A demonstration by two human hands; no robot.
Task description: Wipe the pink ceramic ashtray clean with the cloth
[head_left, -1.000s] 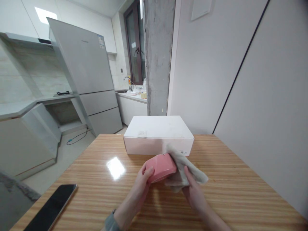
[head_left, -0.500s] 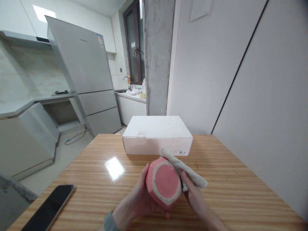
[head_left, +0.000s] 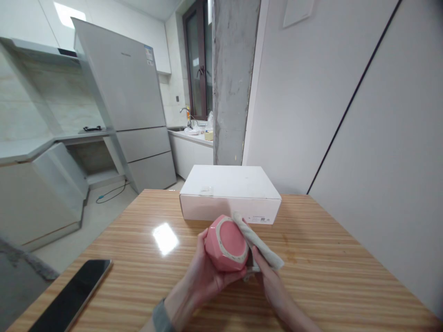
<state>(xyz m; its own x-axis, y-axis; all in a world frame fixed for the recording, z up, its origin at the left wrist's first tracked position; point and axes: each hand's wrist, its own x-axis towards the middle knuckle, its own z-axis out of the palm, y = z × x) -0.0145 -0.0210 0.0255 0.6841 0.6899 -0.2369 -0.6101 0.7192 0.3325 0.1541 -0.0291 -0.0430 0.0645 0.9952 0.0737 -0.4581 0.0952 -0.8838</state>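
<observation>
My left hand [head_left: 204,276] is wrapped round a pink faceted cup [head_left: 226,242] and holds it above the wooden table [head_left: 328,286], its unglazed hexagonal base turned toward me. My right hand [head_left: 268,281] grips a grey cloth [head_left: 258,240] and presses it against the cup's right side. The cloth drapes from the cup's top edge down over my right fingers. Both hands are closed. The inside of the cup is hidden.
A closed white cardboard box [head_left: 230,193] lies on the table just beyond the cup. A black phone [head_left: 71,295] lies face up at the table's near left edge. A grey refrigerator [head_left: 128,106], a concrete pillar [head_left: 233,83] and a kitchen counter with a sink stand behind.
The cup has been turned from lying on its side to base toward me, then shifted slightly up and left. The cloth has slid round to the cup's right side.
</observation>
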